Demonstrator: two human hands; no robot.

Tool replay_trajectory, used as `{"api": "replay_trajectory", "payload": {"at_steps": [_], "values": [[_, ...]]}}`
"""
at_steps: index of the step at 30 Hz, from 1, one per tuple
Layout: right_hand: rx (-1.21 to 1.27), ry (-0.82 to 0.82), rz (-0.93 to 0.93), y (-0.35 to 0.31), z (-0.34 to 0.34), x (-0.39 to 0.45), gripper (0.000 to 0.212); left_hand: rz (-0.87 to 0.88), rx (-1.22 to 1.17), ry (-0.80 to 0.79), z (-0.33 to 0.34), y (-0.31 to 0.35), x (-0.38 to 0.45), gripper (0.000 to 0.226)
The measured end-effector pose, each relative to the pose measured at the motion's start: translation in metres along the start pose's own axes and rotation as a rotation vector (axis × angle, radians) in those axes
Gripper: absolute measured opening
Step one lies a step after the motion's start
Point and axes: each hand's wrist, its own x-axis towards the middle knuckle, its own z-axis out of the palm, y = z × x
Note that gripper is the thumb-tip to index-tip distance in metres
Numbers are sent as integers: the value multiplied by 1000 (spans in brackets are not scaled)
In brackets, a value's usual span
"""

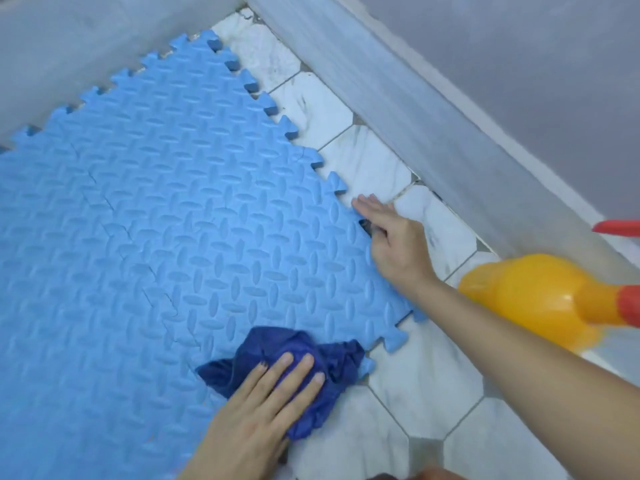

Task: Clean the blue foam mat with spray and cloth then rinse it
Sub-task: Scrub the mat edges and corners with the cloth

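Mat (pixel 180 209), blue foam, embossed, jigsaw edges, apparently joined tiles

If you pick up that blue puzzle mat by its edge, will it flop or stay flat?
It would probably droop a bit: the blue foam mat looks thin and soft. Likely light for its size, being foam. Faint jigsaw seams cross it, so joined pieces might pull apart when lifted.

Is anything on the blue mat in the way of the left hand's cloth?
Nothing visible. The left hand presses the cloth near the mat corner; the foam ahead is bare. The right hand touches its right edge; the spray bottle is off it.
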Motion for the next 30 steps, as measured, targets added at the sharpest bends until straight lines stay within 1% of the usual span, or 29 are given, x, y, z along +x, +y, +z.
{"api": "replay_trajectory", "payload": {"at_steps": [1,3,5,8,9,11,12,13,15,17,20,22,24,25,28,30], "values": [[38,-36,45,-4,-4,1,54,-10,-17,9,0,0,1,52],[18,-113,86,-8,-12,-1,56,-84,-49,35,-6,-10,29,64],[-161,-154,104,-5,-17,-17,57,-173,-59,91,-19,-27,78,65],[-346,-64,151,7,-23,-67,55,-323,-23,113,-37,-66,160,59],[-381,-57,136,10,-23,-81,57,-372,-22,123,-43,-81,183,58],[-407,-66,88,16,-23,-95,70,-468,-49,112,-51,-100,216,55],[-370,-66,98,15,-23,-96,80,-475,-58,107,-51,-102,222,55],[-328,-74,133,12,-24,-97,94,-444,-73,112,-48,-99,220,56],[-335,-87,205,4,-20,-104,123,-312,-42,114,-40,-79,192,57],[-408,-83,261,1,-16,-117,137,-183,-8,94,-30,-50,145,62],[-436,-105,287,5,-14,-123,140,-77,-11,53,-22,-23,90,65],[-435,-111,285,6,-14,-120,141,-18,15,55,-19,-21,89,65],[-426,-126,293,3,-15,-117,144,0,21,50,-19,-22,111,63],[-414,-134,296,1,-16,-116,146,-30,18,54,-19,-24,128,61],[-406,-169,302,-4,-20,-102,146,-234,-32,67,-27,-36,181,57],[-424,-212,310,-6,-26,-89,143,-294,-52,50,-32,-45,200,58]]}}
